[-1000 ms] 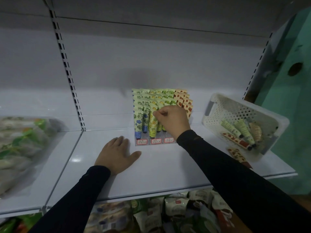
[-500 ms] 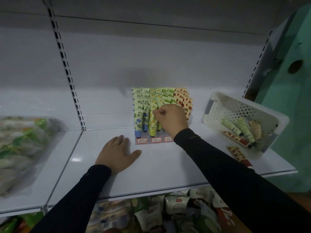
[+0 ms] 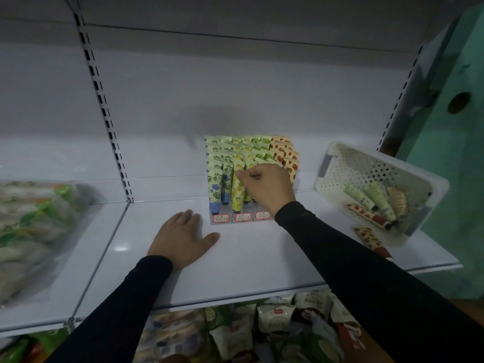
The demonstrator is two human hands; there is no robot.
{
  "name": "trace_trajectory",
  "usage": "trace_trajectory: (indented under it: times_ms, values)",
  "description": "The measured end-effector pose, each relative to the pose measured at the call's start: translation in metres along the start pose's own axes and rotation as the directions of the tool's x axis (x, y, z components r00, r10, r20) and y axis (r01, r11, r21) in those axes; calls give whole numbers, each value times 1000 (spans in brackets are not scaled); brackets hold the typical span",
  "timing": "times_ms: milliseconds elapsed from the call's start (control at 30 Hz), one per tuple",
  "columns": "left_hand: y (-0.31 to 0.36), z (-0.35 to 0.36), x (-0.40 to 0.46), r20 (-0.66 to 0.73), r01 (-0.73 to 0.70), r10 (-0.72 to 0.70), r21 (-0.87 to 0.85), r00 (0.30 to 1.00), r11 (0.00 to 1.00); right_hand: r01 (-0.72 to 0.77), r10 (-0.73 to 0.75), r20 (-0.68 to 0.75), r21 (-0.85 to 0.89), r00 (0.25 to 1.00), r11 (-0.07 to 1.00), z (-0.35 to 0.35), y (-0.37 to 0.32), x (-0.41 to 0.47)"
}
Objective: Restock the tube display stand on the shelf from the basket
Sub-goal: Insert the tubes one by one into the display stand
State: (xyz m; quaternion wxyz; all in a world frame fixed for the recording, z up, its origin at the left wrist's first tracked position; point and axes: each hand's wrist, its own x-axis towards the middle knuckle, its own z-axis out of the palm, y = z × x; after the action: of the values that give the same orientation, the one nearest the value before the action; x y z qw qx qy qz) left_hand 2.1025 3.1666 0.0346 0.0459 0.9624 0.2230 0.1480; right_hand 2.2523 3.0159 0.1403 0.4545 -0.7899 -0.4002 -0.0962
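1. Your left hand (image 3: 183, 235) lies flat on the shelf (image 3: 248, 260), fingers straight and spread a little, just in front of the stand's left corner, bracing you.
2. Your right hand (image 3: 267, 186) is curled at the stand (image 3: 246, 179), thumb and fingers pinching the top of a yellow tube (image 3: 237, 191) in the front row; the wrist is bent down, the forearm coming in from the right.
3. Risk, as I judge it: push that tube down crooked and it may tip its neighbours or slide the stand back, since nothing holds the stand.
4. More tubes wait in the basket (image 3: 337, 159), tilted at the far right; one loose tube (image 3: 370, 238) lies on the shelf before it, near the edge, and a sleeve could knock it off.
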Motion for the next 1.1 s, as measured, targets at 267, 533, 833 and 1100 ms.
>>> trace_trajectory:
  times_ms: [267, 533, 833, 1100]
  values:
    - [0, 0, 0, -7, 3, -3, -21, 1000, 1000, 34, -34, 19, -8, 999, 999, -3, -3, -4]
    - [-1, -1, 0, 17, 2, -2, -5, 1000, 1000, 168, -172, -48, -67, 984, 983, 3, 4, -14]
    - [-2, 1, 0, 9, 6, -6, -12, 1000, 1000, 171, -178, -47, -116, 983, 978, 8, 1, -11]
    - [0, 0, -1, 0, 13, -13, -25, 1000, 1000, 149, -155, -76, -82, 985, 985, 13, 1, -12]
